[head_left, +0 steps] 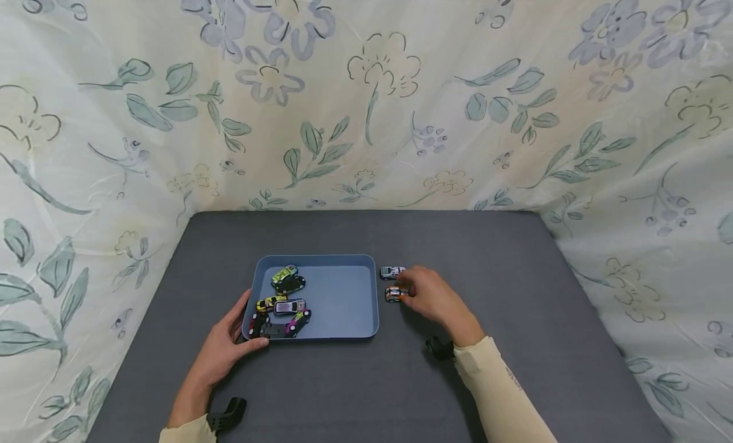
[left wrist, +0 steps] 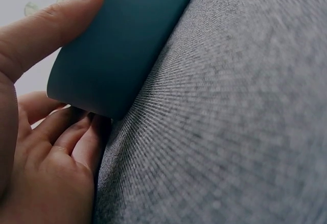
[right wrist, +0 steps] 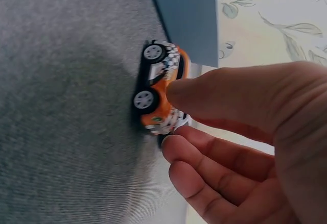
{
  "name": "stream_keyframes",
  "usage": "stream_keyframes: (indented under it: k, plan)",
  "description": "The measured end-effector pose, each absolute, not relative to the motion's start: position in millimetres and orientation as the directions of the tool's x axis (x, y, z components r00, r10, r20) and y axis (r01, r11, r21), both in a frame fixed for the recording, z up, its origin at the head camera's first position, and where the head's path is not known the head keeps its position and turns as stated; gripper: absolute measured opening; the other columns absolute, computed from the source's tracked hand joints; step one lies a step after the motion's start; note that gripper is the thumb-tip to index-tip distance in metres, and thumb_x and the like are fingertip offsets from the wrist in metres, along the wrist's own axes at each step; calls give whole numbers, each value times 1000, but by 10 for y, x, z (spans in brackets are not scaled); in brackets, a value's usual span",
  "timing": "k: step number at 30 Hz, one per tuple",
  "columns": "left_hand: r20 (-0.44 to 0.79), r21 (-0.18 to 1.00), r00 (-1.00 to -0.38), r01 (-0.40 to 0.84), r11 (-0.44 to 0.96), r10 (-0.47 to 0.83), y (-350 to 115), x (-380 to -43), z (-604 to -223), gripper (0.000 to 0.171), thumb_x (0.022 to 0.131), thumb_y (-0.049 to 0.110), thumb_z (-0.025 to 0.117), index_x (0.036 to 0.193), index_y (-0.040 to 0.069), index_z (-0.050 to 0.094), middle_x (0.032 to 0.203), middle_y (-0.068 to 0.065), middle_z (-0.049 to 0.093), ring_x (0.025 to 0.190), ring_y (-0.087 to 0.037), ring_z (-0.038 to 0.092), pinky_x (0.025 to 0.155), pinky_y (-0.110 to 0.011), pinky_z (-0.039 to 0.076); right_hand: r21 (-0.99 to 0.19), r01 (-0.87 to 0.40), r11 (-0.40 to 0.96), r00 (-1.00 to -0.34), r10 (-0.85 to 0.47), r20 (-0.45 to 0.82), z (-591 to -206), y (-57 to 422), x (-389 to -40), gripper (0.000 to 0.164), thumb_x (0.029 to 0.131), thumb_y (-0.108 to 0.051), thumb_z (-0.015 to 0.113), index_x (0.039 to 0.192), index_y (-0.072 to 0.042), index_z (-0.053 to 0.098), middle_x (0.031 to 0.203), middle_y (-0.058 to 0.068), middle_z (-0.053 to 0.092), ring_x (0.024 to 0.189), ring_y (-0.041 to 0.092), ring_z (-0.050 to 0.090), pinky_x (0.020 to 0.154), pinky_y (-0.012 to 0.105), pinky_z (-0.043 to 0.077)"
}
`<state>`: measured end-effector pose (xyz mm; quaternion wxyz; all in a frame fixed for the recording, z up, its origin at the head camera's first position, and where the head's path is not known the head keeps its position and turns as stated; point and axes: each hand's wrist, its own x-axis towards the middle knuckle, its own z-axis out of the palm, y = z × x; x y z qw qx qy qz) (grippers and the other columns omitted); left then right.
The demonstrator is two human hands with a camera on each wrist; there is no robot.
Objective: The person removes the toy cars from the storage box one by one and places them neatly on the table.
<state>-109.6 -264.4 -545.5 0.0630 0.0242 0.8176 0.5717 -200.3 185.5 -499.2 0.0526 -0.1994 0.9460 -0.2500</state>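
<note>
My left hand [head_left: 226,344] grips the near left corner of a blue tray [head_left: 343,303]. In the left wrist view the thumb lies on the tray's wall [left wrist: 117,45], and the fingers bend around the corner. On the cloth right of the tray, my right hand [head_left: 432,296] pinches an orange toy car [right wrist: 166,89] with chequered markings. That car's wheels [right wrist: 145,100] are close to the cloth; whether they touch is unclear. Just beyond it sits a white-and-dark toy car [head_left: 392,273], partly behind the fingers. Several toy cars, including a silver one [head_left: 289,307], crowd the tray's left side.
A dark grey cloth [head_left: 487,252] covers the table. Floral curtains [head_left: 389,144] hang behind it and along both sides. Dark straps [head_left: 229,414] are on both wrists.
</note>
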Motion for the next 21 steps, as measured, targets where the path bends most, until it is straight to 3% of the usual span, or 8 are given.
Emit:
stream_keyframes:
  k: [7,21]
  plan:
    - [-63,944,-990,-18,329,125,-2656,-1103,-5477,115,89,12,93,175,13,18,174,-29,24,154,-49,35,100,-3,36,-482,-367,796,-915,-403,32,-4902,1770,-1977,36,90,-4,85,125,-4,77,100,6,67,77,15,55,67,34,50]
    - [-48,944,-991,-4,329,127,-2679,-1101,-5509,113,89,15,93,175,12,19,174,-29,24,154,-49,35,101,-3,36,-482,-499,720,-851,-512,116,-4598,1365,-1885,36,94,-6,84,129,-1,76,112,11,71,84,17,59,77,37,54]
